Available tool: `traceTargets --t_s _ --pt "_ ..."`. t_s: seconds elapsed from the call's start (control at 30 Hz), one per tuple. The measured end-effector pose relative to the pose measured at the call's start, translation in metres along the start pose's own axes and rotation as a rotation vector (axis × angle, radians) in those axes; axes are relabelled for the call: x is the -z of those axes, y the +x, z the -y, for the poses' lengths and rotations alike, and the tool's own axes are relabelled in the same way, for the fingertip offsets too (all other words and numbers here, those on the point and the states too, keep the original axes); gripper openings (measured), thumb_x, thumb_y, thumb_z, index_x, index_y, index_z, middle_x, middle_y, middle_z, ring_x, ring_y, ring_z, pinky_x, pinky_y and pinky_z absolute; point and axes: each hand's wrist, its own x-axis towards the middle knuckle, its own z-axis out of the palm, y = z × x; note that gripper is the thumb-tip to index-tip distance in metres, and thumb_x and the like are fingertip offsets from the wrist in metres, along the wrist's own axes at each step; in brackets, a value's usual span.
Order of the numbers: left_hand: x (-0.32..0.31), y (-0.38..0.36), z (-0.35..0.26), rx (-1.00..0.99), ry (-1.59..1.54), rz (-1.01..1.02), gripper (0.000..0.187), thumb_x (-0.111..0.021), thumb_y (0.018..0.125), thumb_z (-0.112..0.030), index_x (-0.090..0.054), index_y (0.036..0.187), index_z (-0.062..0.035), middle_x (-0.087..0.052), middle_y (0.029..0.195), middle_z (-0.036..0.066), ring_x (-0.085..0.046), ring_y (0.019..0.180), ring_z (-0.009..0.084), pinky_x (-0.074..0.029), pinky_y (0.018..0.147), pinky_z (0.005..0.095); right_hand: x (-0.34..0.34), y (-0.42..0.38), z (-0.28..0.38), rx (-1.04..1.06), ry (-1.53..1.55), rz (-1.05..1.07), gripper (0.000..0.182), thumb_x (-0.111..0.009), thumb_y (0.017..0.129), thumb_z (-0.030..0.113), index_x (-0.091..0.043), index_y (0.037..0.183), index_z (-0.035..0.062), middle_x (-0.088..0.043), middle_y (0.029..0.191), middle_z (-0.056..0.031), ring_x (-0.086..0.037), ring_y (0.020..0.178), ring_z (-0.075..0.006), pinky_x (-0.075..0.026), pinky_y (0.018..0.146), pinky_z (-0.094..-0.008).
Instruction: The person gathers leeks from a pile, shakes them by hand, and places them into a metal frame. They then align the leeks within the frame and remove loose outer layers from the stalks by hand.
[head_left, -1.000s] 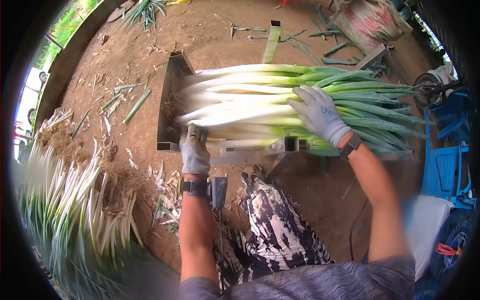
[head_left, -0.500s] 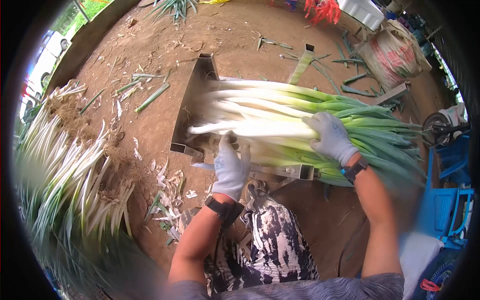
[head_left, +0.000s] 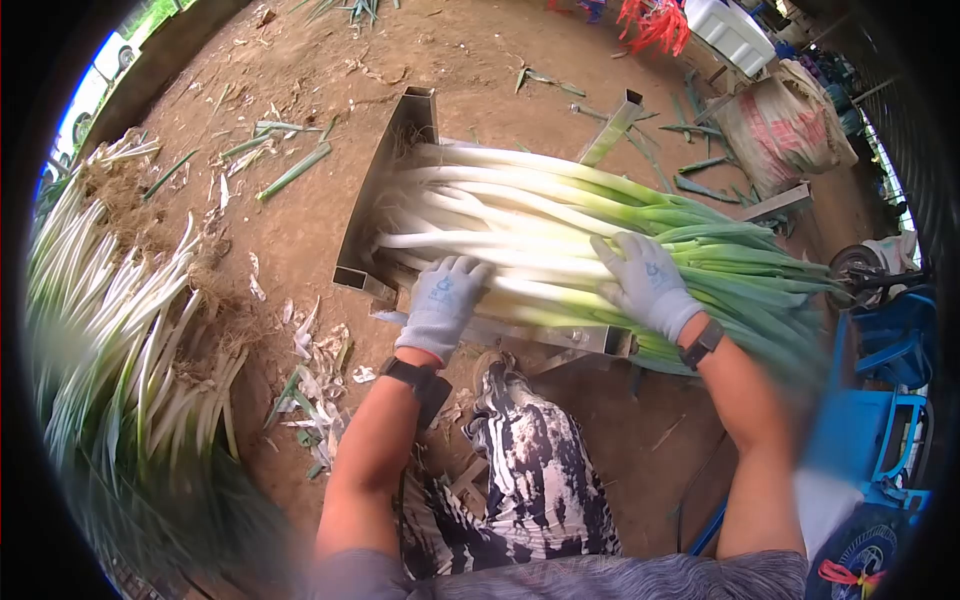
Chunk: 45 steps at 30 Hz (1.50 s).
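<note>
Long green onions (head_left: pixel 560 215) lie side by side in a metal frame (head_left: pixel 365 200), white ends against its left plate and green leaves spreading right. My left hand (head_left: pixel 445 300), in a pale glove, rests palm down on the near white stalks by the frame's front rail, its fingers side by side and stretched out. My right hand (head_left: pixel 645 280), gloved too, lies spread on the stalks where white turns green. Neither hand is wrapped round a stalk.
A large heap of green onions with roots (head_left: pixel 150 330) lies on the ground at left. Trimmings (head_left: pixel 320 380) litter the soil. A woven sack (head_left: pixel 780 130) and white box (head_left: pixel 730 35) stand at upper right, a blue chair (head_left: pixel 880 430) at right.
My left hand has turned from upright to palm down on the stalks. My right hand has moved slightly left and spread its fingers. The camera view has shifted a little.
</note>
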Motion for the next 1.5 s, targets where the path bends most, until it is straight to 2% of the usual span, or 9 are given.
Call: traceTargets --t_s 0.1,0.4,0.63,0.7,0.87,0.97,1.13,1.23,1.5 --pt "-0.010 -0.004 0.019 0.093 0.189 0.099 0.016 -0.058 0.080 -0.012 -0.062 0.096 -0.0140 -0.063 0.098 0.005 -0.062 0.094 0.0237 -0.049 0.082 0.0384 0.010 -0.005 0.005 0.079 0.072 -0.151 0.061 -0.066 0.081 0.028 -0.048 0.137 0.0115 -0.049 0.124 -0.0160 -0.049 0.115 -0.0341 -0.041 0.097 -0.0439" --pt "-0.004 0.010 0.038 0.143 0.252 0.048 0.011 -0.057 0.080 -0.013 -0.062 0.090 -0.0144 -0.064 0.090 0.006 -0.063 0.088 0.0249 -0.048 0.074 0.0402 -0.004 0.004 -0.022 0.045 0.070 0.053 0.062 -0.068 0.081 0.029 -0.048 0.136 0.0094 -0.049 0.129 -0.0150 -0.047 0.118 -0.0352 -0.040 0.098 -0.0434" --pt "-0.010 -0.006 0.055 0.118 0.553 -0.098 0.017 -0.054 0.083 -0.012 -0.060 0.100 -0.0112 -0.064 0.092 0.010 -0.063 0.085 0.0287 -0.049 0.073 0.0429 0.002 -0.069 -0.015 0.014 -0.094 -0.079 0.095 -0.080 0.064 0.044 -0.038 0.143 0.0121 -0.032 0.147 -0.0194 -0.029 0.137 -0.0370 -0.020 0.114 -0.0518" --pt "-0.004 -0.001 0.053 0.333 0.415 0.229 0.024 -0.056 0.084 -0.012 -0.058 0.107 -0.0088 -0.062 0.101 0.012 -0.060 0.097 0.0282 -0.047 0.083 0.0443 -0.015 -0.081 -0.027 -0.021 -0.100 -0.165 0.103 -0.082 0.060 0.046 -0.034 0.145 0.0128 -0.030 0.148 -0.0200 -0.026 0.139 -0.0369 -0.017 0.114 -0.0551" --pt "0.030 0.003 0.011 0.052 0.316 -0.217 0.054 -0.079 0.068 -0.035 -0.055 0.108 -0.0067 -0.056 0.120 0.013 -0.052 0.114 0.0331 -0.042 0.094 0.0486 -0.033 -0.079 -0.055 -0.206 0.034 -0.109 0.104 -0.082 0.056 0.050 -0.038 0.143 0.0111 -0.033 0.148 -0.0179 -0.028 0.138 -0.0343 -0.018 0.114 -0.0535" --pt "0.011 0.007 0.028 0.110 0.264 -0.231 0.064 -0.082 0.065 -0.041 -0.053 0.111 -0.0062 -0.051 0.128 0.015 -0.047 0.121 0.0355 -0.041 0.098 0.0488 -0.046 -0.072 -0.062 -0.192 0.095 -0.117 0.101 -0.080 0.056 0.052 -0.042 0.140 0.0109 -0.037 0.146 -0.0157 -0.031 0.137 -0.0338 -0.020 0.114 -0.0511" --pt "0.019 0.016 0.018 -0.153 0.407 -0.284 0.090 -0.085 0.058 -0.037 -0.044 0.134 -0.0166 -0.039 0.141 0.012 -0.037 0.133 0.0331 -0.035 0.106 0.0492 -0.045 -0.069 -0.065 -0.184 0.169 -0.072 0.094 -0.077 0.059 0.054 -0.047 0.137 0.0120 -0.040 0.144 -0.0138 -0.033 0.136 -0.0331 -0.023 0.113 -0.0496" --pt "0.003 0.011 0.052 0.140 -0.004 0.062 0.107 -0.083 0.061 -0.022 -0.023 0.149 -0.0165 -0.021 0.153 0.013 -0.017 0.142 0.0388 -0.027 0.114 0.0475 -0.071 -0.074 -0.064 -0.171 0.157 -0.024 0.090 -0.076 0.061 0.055 -0.049 0.136 0.0125 -0.040 0.144 -0.0137 -0.033 0.135 -0.0326 -0.024 0.112 -0.0489" --pt "-0.015 0.012 0.077 0.065 0.091 0.068 0.107 -0.078 0.065 -0.018 -0.014 0.151 -0.0089 -0.016 0.154 0.019 -0.016 0.142 0.0417 -0.019 0.117 0.0476 -0.030 -0.075 -0.053 -0.024 0.187 -0.417 0.084 -0.073 0.067 0.053 -0.047 0.137 0.0140 -0.043 0.139 -0.0131 -0.036 0.131 -0.0318 -0.024 0.111 -0.0485"
